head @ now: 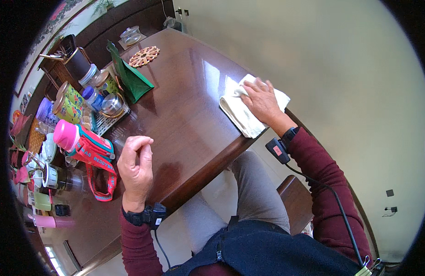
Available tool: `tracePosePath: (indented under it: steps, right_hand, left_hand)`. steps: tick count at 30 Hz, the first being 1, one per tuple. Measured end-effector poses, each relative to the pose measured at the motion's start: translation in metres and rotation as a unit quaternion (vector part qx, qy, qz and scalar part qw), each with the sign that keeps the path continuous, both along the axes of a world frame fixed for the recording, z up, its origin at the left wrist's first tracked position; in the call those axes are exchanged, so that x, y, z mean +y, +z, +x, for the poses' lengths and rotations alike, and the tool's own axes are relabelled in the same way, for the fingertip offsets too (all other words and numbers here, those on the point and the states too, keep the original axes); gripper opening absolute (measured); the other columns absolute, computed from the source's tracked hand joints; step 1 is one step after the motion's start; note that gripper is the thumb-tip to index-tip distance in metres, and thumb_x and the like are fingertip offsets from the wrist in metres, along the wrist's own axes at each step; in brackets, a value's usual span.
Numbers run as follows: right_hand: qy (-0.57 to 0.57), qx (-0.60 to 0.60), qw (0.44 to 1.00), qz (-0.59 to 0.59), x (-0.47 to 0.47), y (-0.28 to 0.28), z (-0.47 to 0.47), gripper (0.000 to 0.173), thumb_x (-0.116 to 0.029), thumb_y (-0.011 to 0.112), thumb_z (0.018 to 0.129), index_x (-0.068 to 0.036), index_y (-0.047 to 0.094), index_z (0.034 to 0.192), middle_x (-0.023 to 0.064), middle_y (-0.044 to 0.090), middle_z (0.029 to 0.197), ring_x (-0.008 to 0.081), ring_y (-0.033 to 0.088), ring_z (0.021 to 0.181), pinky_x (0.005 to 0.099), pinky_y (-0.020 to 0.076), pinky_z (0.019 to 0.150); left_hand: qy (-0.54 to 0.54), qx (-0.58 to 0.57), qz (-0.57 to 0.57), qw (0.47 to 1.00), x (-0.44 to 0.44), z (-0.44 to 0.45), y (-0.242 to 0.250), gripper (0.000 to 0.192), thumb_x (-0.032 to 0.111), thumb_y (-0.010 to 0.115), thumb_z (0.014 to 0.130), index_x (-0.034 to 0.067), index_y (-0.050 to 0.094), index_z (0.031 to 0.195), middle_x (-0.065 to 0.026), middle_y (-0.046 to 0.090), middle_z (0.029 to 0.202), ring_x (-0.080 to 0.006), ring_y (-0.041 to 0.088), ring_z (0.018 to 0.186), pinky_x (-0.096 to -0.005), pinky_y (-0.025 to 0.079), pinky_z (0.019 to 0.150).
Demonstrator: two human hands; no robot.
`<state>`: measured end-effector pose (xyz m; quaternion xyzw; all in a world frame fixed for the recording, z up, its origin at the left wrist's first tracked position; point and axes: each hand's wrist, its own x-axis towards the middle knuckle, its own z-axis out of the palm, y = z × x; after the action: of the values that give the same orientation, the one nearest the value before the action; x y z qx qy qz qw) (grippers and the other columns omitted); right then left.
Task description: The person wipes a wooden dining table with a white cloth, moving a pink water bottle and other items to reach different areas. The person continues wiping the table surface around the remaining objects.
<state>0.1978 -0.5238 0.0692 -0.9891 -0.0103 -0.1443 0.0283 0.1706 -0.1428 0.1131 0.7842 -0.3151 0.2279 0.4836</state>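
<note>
A folded white cloth (240, 115) lies on the polished dark wooden table (184, 127) at its right corner. My right hand (260, 98) presses flat on the cloth with the fingers spread, bunching its upper part. My left hand (136, 165) is raised over the table's near edge, its fingers curled toward the thumb, and nothing shows in it. Just left of that hand stands a pink-capped bottle (66, 134) in a red and teal sleeve, with its red strap (110, 186) trailing on the tabletop.
Toward the left are a green paper bag (134, 82), floral tins (66, 107), a small blue-capped jar (93, 98) and a metal pot (112, 103) on a tray. A round wooden trivet (144, 56) lies farther back. A wooden chair (295, 203) stands below the right corner.
</note>
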Motion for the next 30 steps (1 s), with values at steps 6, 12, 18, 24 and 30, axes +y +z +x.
tracePosePath:
  steps: [6,12,18,24,30]
  right_hand:
    - [0.056,0.043,0.997,0.013,0.026,-0.018,-0.040,0.062,-0.052,0.040,0.103,-0.015,0.043,0.154,0.0158,0.037,0.161,0.0362,0.027,0.151,0.0546,0.0170,0.122]
    - [0.127,0.065,0.987,0.074,0.033,-0.015,0.016,0.049,-0.033,0.045,0.104,-0.009,0.049,0.148,0.0162,0.041,0.158,0.0363,0.031,0.150,0.0494,0.0244,0.122]
    - [0.165,-0.004,0.982,0.091,0.048,-0.029,0.135,0.043,-0.026,0.046,0.103,-0.002,0.055,0.137,0.0184,0.052,0.148,0.0376,0.042,0.142,0.0481,0.0336,0.117]
    - [0.174,-0.071,0.980,0.069,0.059,-0.035,0.254,0.040,-0.026,0.046,0.102,0.000,0.060,0.128,0.0198,0.060,0.137,0.0376,0.053,0.131,0.0456,0.0409,0.112]
    - [0.114,-0.057,0.990,0.054,0.074,-0.034,0.347,0.037,-0.027,0.047,0.102,0.000,0.063,0.122,0.0179,0.063,0.131,0.0334,0.057,0.126,0.0443,0.0441,0.108]
  left_hand:
    - [-0.013,0.034,0.036,0.999,0.007,0.006,-0.018,0.016,-0.009,0.061,0.090,0.001,0.064,0.101,-0.0120,0.065,0.089,-0.0231,0.065,0.078,-0.0306,0.051,0.070]
    - [-0.048,0.129,0.018,0.990,-0.004,0.006,-0.029,0.012,-0.006,0.063,0.090,0.002,0.064,0.099,-0.0101,0.065,0.083,-0.0209,0.065,0.073,-0.0302,0.051,0.067]
    - [-0.008,0.092,0.034,0.995,-0.002,0.004,-0.020,0.009,-0.005,0.062,0.090,0.002,0.063,0.097,-0.0103,0.065,0.082,-0.0208,0.064,0.072,-0.0315,0.050,0.065]
    - [-0.013,0.107,0.039,0.993,-0.006,0.004,-0.016,0.017,-0.008,0.068,0.081,0.002,0.065,0.095,-0.0142,0.066,0.081,-0.0310,0.067,0.071,-0.0370,0.052,0.063]
    - [-0.034,0.121,0.038,0.991,-0.009,0.010,-0.015,0.018,-0.006,0.069,0.081,0.005,0.065,0.096,-0.0121,0.069,0.082,-0.0284,0.067,0.069,-0.0369,0.054,0.063]
